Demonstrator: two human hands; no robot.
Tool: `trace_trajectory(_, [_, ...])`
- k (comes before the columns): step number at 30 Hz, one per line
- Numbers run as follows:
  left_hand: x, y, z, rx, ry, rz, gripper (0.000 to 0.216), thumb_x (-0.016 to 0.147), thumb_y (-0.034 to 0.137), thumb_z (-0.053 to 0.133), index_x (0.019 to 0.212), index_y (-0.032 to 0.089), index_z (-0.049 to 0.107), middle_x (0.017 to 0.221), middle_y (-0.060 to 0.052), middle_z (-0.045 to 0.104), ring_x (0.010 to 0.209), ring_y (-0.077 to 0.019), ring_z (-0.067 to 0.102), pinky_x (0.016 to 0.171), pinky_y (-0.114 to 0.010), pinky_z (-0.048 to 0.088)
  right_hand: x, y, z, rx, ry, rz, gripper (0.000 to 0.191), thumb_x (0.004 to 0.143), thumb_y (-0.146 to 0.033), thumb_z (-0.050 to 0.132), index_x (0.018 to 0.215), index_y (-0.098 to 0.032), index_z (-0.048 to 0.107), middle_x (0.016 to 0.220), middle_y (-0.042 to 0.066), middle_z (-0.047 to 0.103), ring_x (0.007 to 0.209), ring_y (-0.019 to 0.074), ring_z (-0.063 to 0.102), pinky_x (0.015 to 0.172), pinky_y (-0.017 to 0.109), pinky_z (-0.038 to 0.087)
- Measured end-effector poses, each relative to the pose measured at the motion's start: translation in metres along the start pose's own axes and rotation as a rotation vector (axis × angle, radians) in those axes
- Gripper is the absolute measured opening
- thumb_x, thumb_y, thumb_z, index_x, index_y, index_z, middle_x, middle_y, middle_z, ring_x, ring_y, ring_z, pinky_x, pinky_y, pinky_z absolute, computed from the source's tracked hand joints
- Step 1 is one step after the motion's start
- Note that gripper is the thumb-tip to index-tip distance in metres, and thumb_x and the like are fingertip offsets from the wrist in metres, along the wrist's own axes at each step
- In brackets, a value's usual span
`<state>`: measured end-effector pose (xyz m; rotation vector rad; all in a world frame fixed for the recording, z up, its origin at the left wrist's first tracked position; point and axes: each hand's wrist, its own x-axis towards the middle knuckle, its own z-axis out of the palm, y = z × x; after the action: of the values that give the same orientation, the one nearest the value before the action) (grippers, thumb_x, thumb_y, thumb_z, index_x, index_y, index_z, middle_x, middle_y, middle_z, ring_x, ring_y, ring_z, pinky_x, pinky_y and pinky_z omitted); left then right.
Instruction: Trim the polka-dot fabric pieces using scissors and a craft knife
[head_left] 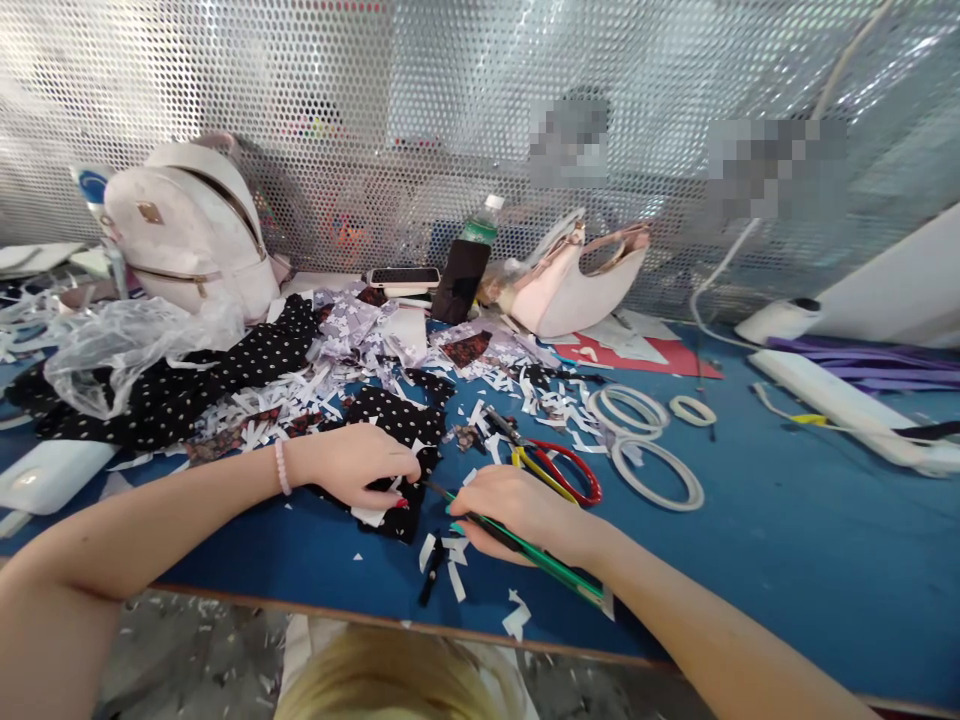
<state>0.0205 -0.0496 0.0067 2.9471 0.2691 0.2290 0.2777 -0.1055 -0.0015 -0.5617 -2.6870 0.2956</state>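
My left hand (360,465), a pink bead bracelet on its wrist, is closed with thumb and fingertips on a piece of black polka-dot fabric (409,415). Some white backing shows under and beside those fingers. In my right hand (517,505) a green utility knife (559,570) is gripped, its thin blade pointing left at the fabric's right edge. Whether the blade touches the cloth I cannot tell. Red-and-yellow-handled scissors (574,465) lie just beyond my right hand. White and black offcuts (455,575) lie in front of the fabric.
Behind my hands spreads a heap of white and patterned scraps (300,385). Rolls of white tape (660,475) lie to the right. A white backpack (191,235), a phone (459,280), a bottle (484,220) and a pale handbag (555,295) stand along the back.
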Motion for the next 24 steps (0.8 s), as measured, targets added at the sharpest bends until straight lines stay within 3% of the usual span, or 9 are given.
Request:
trace_trajectory(8, [0.0003,-0.0012,-0.0003,-0.071,0.039,-0.006,0.011,0.088,0.027,0.061,0.093,0.022,0.053,0.072,0.001,0.063,0.064,-0.0167,0.059,0.058,-0.028,0.038,-0.0003,0.0007,0.0016,-0.014,-0.002,0.000,0.012,0.091,-0.017,0.048,0.085,-0.020,0.057,0.064,0.001,0.062,0.057,0.0143,0.057,0.062,0.026,0.041])
trace_trajectory(24, [-0.0005,-0.0024,0.0012,-0.117,0.064,-0.003,0.006,0.090,0.026,0.058,0.091,0.022,0.055,0.072,0.000,0.062,0.064,-0.0160,0.058,0.059,-0.027,0.039,0.0013,-0.0036,-0.0027,0.004,0.002,0.020,0.011,0.091,-0.017,0.050,0.084,-0.020,0.058,0.063,0.000,0.061,0.056,0.0129,0.056,0.062,0.026,0.042])
